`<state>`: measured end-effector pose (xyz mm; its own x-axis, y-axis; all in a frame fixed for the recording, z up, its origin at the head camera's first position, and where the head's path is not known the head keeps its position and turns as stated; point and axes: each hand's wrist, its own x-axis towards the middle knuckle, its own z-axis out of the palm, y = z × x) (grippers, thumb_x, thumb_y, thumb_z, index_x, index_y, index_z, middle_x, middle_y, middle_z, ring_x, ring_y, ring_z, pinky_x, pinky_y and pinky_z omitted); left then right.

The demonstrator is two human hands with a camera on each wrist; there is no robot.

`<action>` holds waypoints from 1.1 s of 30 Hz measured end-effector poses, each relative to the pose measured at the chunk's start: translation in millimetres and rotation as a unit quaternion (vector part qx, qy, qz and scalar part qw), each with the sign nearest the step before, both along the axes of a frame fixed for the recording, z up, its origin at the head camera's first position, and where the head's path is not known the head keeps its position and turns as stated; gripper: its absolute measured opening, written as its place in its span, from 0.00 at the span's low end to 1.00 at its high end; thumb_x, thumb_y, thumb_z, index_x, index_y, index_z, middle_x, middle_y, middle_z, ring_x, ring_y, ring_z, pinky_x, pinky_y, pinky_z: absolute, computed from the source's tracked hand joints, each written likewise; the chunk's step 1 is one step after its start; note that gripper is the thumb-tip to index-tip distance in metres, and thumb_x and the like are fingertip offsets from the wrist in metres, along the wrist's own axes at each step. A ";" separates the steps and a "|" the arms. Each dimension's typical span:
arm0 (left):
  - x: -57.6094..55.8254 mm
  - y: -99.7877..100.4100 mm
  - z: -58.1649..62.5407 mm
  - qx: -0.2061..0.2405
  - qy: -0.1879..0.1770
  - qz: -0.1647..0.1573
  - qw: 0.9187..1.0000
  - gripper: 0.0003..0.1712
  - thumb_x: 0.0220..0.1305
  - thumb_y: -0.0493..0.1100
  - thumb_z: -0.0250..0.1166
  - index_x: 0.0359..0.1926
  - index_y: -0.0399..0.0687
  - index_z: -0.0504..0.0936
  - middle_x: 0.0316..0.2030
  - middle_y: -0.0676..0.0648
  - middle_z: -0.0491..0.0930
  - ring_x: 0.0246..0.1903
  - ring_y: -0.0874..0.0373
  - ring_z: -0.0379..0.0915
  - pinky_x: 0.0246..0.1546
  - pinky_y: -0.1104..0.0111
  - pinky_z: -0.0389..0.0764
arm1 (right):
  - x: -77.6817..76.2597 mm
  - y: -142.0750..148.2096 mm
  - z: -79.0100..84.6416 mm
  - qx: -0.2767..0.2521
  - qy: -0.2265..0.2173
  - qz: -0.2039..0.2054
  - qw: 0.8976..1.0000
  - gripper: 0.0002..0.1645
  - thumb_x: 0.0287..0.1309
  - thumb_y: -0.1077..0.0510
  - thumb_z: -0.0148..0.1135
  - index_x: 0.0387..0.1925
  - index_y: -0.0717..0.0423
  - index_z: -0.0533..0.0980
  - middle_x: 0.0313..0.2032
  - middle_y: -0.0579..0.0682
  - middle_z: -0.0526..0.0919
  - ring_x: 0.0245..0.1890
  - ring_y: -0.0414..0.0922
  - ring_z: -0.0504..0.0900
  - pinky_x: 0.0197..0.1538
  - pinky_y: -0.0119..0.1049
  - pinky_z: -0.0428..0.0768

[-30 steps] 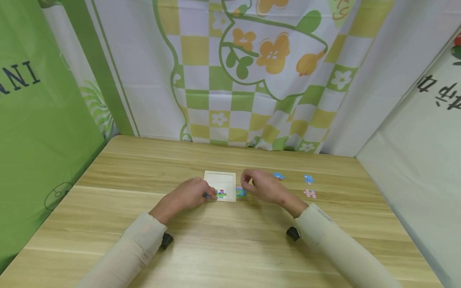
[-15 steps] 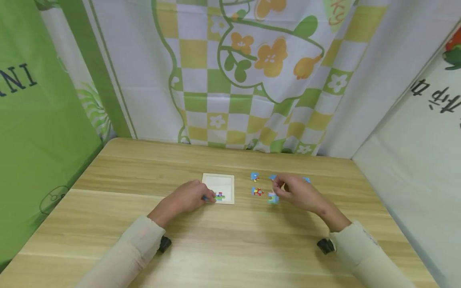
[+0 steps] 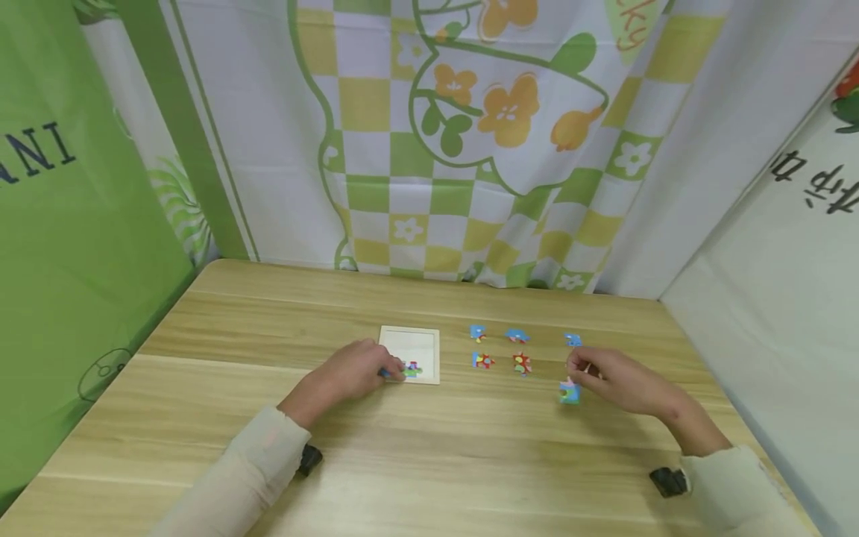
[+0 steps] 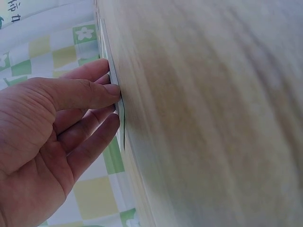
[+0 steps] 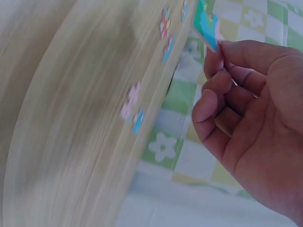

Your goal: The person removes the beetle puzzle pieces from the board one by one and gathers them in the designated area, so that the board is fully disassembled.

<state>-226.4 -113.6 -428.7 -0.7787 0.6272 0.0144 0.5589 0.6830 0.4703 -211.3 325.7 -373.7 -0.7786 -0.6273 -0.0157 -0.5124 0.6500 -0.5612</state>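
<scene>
A square wooden puzzle tray (image 3: 438,358) with a pale base lies mid-table. Colourful jigsaw pieces (image 3: 412,370) sit along its near side. My left hand (image 3: 349,373) rests at the tray's near left corner, fingers loosely bent, thumb tip touching the edge in the left wrist view; it partly covers the pieces there. Farther right, my right hand (image 3: 624,380) pinches a blue, green and pink puzzle piece (image 3: 570,392) between thumb and index finger, raised off the table. The right wrist view shows this held piece (image 5: 206,24) too, the other fingers curled in.
Right of the tray lie loose puzzle pieces: blue ones (image 3: 477,333), a red spotted one (image 3: 522,363) and a yellow-red one (image 3: 483,361). A pink piece (image 5: 129,101) shows in the right wrist view beside a blue one (image 5: 138,120). A patterned curtain (image 3: 463,246) hangs behind the table.
My right hand has moved right, away from the tray, carrying the pinched puzzle piece and uncovering loose pieces. My left hand has stayed at the tray's corner.
</scene>
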 end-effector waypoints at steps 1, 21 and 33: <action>0.0 0.0 -0.2 -0.001 0.001 0.000 1.000 0.16 0.61 0.25 0.70 0.45 0.44 0.92 0.53 0.46 0.85 0.55 0.47 0.81 0.53 0.62 0.81 | 0.5 4.5 0.1 0.004 -0.004 -0.004 1.000 0.06 0.77 0.62 0.55 0.38 0.52 0.74 0.33 0.44 0.77 0.34 0.43 0.77 0.34 0.35 0.76; -0.8 -1.4 -0.1 -0.002 0.003 -0.007 1.000 0.16 0.60 0.25 0.70 0.45 0.44 0.92 0.53 0.45 0.85 0.56 0.47 0.81 0.53 0.60 0.81 | -8.2 37.5 -14.2 0.030 -0.035 -0.039 0.998 0.07 0.76 0.64 0.55 0.37 0.55 0.75 0.34 0.47 0.78 0.34 0.39 0.73 0.37 0.34 0.74; -1.4 -1.5 1.4 0.002 0.000 -0.011 1.000 0.16 0.60 0.24 0.70 0.45 0.44 0.92 0.53 0.45 0.85 0.55 0.47 0.81 0.52 0.62 0.82 | -20.8 36.0 -31.4 0.063 -0.032 -0.078 0.994 0.07 0.76 0.62 0.55 0.39 0.55 0.77 0.35 0.44 0.80 0.34 0.41 0.74 0.38 0.39 0.75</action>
